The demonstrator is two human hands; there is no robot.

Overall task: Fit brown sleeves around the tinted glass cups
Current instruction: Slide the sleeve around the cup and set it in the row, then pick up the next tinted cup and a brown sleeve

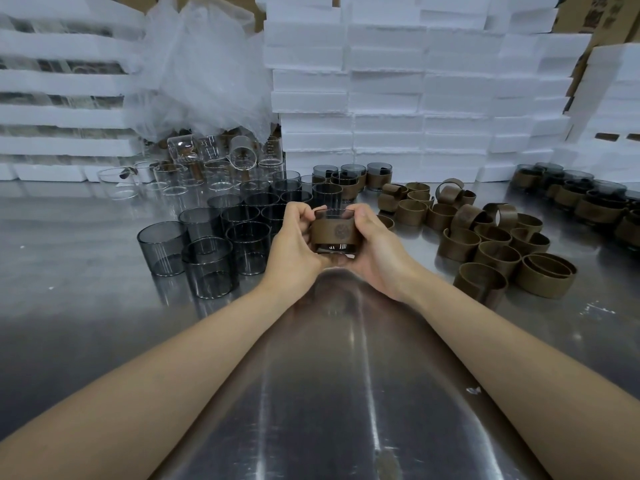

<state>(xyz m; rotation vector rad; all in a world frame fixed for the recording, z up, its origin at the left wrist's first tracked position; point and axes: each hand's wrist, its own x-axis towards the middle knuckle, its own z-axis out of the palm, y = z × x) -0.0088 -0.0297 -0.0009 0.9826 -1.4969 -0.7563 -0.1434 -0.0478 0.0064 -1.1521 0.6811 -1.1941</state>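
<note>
Both hands held one smoky tinted glass cup [333, 230] just above the steel table [329, 375], a brown band-like sleeve [333, 233] already around its middle; the left hand [294, 237] curled round its left side, the right hand [372, 244] round its right. Bare tinted cups [214, 244] stood to the left, loose brown sleeves [485, 244] to the right
</note>
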